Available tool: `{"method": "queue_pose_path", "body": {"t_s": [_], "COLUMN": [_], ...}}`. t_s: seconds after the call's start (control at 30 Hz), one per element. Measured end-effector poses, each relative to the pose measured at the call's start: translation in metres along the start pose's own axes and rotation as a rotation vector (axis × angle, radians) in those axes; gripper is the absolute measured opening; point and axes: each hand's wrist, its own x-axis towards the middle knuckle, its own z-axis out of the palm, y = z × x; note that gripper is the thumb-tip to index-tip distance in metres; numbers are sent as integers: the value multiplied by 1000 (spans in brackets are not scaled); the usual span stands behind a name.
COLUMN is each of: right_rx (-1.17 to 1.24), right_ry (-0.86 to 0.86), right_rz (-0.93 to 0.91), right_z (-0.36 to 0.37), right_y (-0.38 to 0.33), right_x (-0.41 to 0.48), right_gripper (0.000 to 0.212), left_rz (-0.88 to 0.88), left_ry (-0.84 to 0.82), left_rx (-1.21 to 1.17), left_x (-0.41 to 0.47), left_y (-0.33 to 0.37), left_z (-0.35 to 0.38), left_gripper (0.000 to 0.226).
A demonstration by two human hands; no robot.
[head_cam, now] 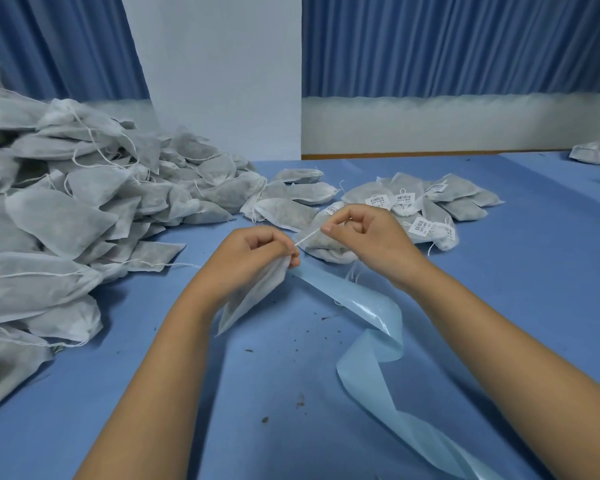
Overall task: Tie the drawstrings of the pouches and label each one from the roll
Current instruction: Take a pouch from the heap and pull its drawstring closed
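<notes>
White non-woven pouch [253,296] with dark filling, gripped at its gathered neck by the left hand [253,251], hanging tilted, bottom corner low over the table [516,271]. Thin white drawstring [307,237] stretched taut from that neck up to the pinching right hand [364,233]. Large heap of like pouches [66,209] at left, strings loose and trailing. Smaller cluster of labelled pouches [430,206] just beyond the right hand, white barcode labels [420,227] on them. Glossy pale-blue label strip [371,327] curling and twisting across the table from beneath the hands toward the near edge
</notes>
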Motion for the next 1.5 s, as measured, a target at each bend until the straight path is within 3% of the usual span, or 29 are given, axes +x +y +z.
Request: {"method": "queue_pose_path", "body": {"t_s": [0.13,0.3,0.53,0.6,0.77,0.93,1.0,1.07,1.17,1.33,1.5], "right_rx": [-110,-290,-390,-398,-166,110,184,137,45,-46,-33], "right_ry": [107,16,-50,-24,16,-108,-126,-50,35,-98,-73], "right_rz": [-134,-305,-396,-407,-319,11,136,116,13,1,-24], "right_z": [9,22,12,7,2,9,11,10,7,10,14], "right_y": [13,17,8,6,5,6,6,6,3,0,-1], "right_x": [-6,-20,-24,-22,-18,-18,-19,-18,-20,-26,-28], "right_gripper": [12,9,2,1,9,3,13,23,13,3,3], "left_rz": [-65,-90,-14,-23,-69,-101,-108,-120,-124,-113,-118], "left_ry": [17,22,71,20,-153,-152,-145,-121,-88,-65,-60], "left_rx": [-182,-352,-8,73,91,3,-42,-89,-114,-119,-107], "left_x": [1,3,1,1,-2,-2,-2,-1,-1,-1,-3], "left_y": [5,5,-1,-1,2,1,0,0,0,1,1], "left_z": [5,11,12,13,17,24,24,23,21,21,23], "left_gripper": [28,24,14,13,20,19,17,15,16,28,31]}}
